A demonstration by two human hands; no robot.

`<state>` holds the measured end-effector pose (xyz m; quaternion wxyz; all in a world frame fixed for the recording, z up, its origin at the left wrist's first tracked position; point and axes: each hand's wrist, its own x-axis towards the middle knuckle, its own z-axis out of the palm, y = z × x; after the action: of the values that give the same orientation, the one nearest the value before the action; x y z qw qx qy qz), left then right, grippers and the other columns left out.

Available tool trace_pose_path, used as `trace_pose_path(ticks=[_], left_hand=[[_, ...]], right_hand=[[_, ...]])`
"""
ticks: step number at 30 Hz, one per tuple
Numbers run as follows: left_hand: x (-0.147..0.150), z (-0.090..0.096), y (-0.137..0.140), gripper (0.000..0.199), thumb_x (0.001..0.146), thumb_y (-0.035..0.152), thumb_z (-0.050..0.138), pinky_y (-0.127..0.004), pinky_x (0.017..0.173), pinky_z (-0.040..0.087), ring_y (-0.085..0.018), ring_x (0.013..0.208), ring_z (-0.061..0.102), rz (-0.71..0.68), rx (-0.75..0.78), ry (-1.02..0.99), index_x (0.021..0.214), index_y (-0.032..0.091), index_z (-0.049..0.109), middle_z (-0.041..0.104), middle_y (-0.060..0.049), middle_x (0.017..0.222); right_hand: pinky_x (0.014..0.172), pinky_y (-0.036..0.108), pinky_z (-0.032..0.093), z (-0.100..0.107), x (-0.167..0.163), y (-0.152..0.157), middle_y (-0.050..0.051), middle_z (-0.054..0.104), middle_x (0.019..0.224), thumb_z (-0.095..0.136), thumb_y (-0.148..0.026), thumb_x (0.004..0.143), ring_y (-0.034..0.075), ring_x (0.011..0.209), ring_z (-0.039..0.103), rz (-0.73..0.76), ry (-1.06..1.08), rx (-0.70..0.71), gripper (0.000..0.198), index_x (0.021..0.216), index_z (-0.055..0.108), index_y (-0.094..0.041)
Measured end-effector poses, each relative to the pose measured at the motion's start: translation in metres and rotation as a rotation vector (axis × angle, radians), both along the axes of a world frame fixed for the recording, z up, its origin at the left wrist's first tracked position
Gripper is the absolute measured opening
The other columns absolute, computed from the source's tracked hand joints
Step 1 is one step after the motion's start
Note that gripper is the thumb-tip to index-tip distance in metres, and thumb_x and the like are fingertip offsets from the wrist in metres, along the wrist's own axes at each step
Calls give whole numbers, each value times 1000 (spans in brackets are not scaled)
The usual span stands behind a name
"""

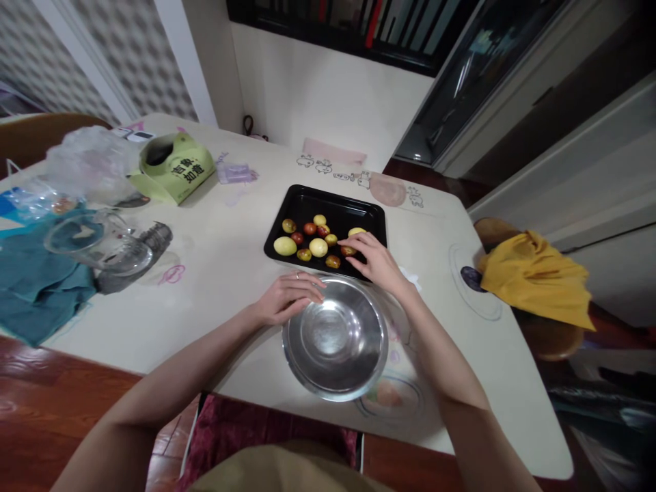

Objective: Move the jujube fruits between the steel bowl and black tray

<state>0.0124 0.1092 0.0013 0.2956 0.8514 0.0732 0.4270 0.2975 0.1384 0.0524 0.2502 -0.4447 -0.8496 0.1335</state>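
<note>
A black rectangular tray (328,198) lies on the table, holding several small reddish-brown and green jujubes (309,229) and a few larger pale yellow-green fruits (285,246), whose kind I cannot make out. My right hand (378,261) reaches over the tray's right front part, its thumb and fingertips closed around a reddish-brown jujube (348,251). Nearer me stands a shiny steel bowl (333,342) with nothing in it. My left hand (290,298), wearing a ring, rests at the bowl's left back rim, fingers stretched out and holding nothing.
On the left stand a green paper box (177,167), a crumpled clear plastic bag (89,164), a clear glass vessel (102,239) and a teal cloth (41,273). A yellow cloth (536,277) hangs over a chair at the right. Drawings mark the white tabletop (215,287).
</note>
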Motion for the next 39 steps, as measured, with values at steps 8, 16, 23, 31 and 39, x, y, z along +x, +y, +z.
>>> trace_pose_path(ticks=[8,16,23,31,39], left_hand=[[0,-3,0,36,110,32,45,-46,104,59,-27,109,77,-11,7,12,114,19,79,83,-12,101],[-5,0,8,36,110,33,46,-42,99,61,-24,94,77,-43,101,6,98,19,77,78,-8,81],[-13,0,13,40,110,37,45,-41,95,61,-25,93,75,24,113,50,95,19,78,77,-8,79],[-10,-1,12,37,110,33,47,-40,91,59,-25,90,76,21,135,40,92,19,75,75,-7,74],[-12,-2,11,40,110,37,48,-41,91,60,-25,91,75,41,111,76,91,19,77,77,-8,77]], right_hand=[[104,44,58,37,-11,-64,10,66,128,61,-30,106,27,119,67,242,96,-260,26,131,65,-28],[104,42,57,28,-23,-68,9,67,125,61,-26,105,26,120,66,326,25,-315,23,126,70,-28],[88,34,57,16,-26,-64,8,67,115,62,-21,103,23,99,69,299,27,-369,13,115,65,-23],[86,34,51,1,-32,-62,5,67,103,68,-15,97,23,96,65,336,-73,-335,13,103,60,-23],[81,32,49,11,-30,-70,6,69,103,59,-1,93,22,96,65,253,-158,-337,22,98,60,-22]])
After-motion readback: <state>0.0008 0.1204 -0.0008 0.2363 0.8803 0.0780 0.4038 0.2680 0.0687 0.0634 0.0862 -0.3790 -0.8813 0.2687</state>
